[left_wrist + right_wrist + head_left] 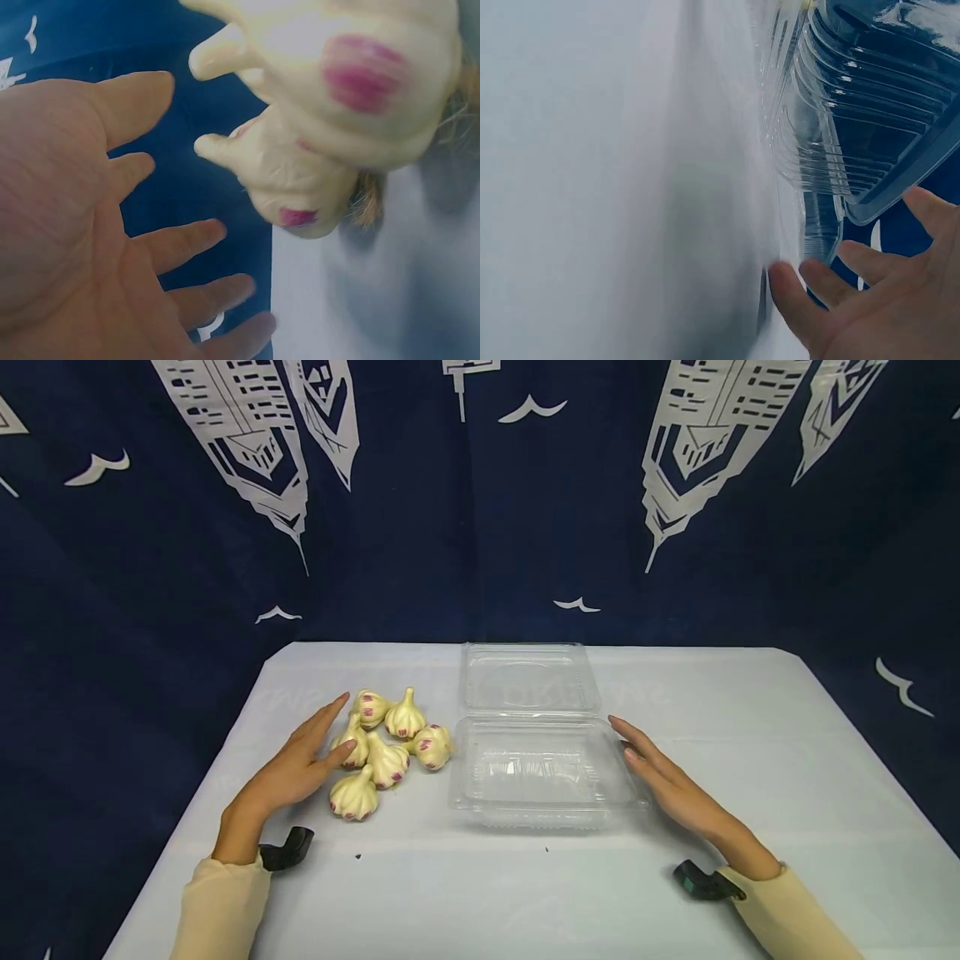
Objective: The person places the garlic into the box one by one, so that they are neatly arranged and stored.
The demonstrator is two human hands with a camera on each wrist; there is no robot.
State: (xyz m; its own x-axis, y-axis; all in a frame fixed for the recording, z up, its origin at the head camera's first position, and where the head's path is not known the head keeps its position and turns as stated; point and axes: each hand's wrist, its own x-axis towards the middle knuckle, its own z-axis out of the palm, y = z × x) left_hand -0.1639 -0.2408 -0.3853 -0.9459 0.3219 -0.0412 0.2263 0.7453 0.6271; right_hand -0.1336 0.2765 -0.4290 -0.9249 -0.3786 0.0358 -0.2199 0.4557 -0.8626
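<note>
Several garlic bulbs [388, 763], cream with purple patches, lie in a loose cluster left of centre on the table. My left hand [296, 767] is held at the cluster's left side, fingers spread and nothing in its grasp. In the left wrist view, a gap shows between the palm [52, 202] and the nearest garlic bulb [360, 90]. A clear plastic clamshell container [547, 777] stands with its lid [528, 681] folded back behind it. Beside its right edge, my right hand [675, 789] has its fingers extended; whether the fingertips touch the rim, I cannot tell.
The white table [420, 902] has cut-off far corners. A dark blue curtain [480, 543] with white printed buildings and birds hangs just behind it. A few small dark specks lie near the front. A black device [287, 850] sits at each wrist.
</note>
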